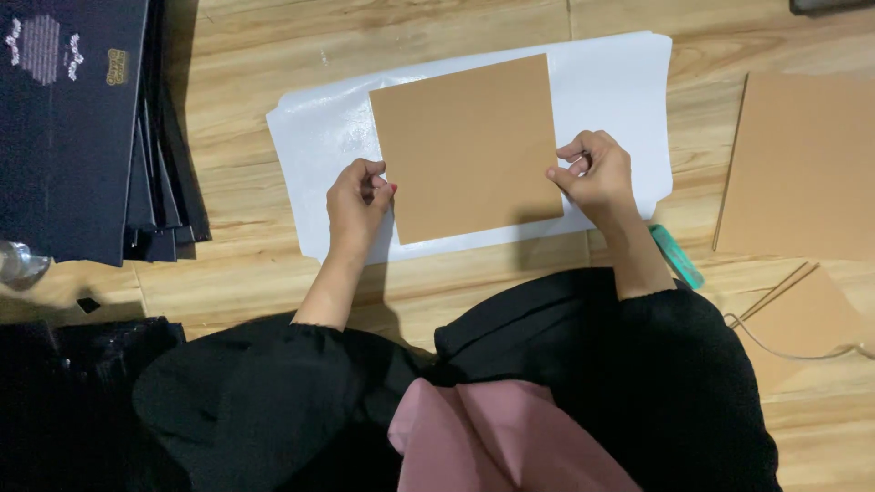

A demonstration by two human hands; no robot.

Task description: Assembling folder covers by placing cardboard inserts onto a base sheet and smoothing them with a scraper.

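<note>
A square brown cardboard sheet lies slightly tilted on a glossy white sheet spread on the wooden floor. My left hand pinches the cardboard's left edge near its lower corner. My right hand grips the cardboard's right edge, fingers curled. Both hands hold the same piece just above the white sheet.
A stack of dark flat boards lies at the left. More brown cardboard sheets sit at the right, with a smaller one and a thin cord below. A teal tool handle pokes out beside my right wrist. A clear bottle is at the left edge.
</note>
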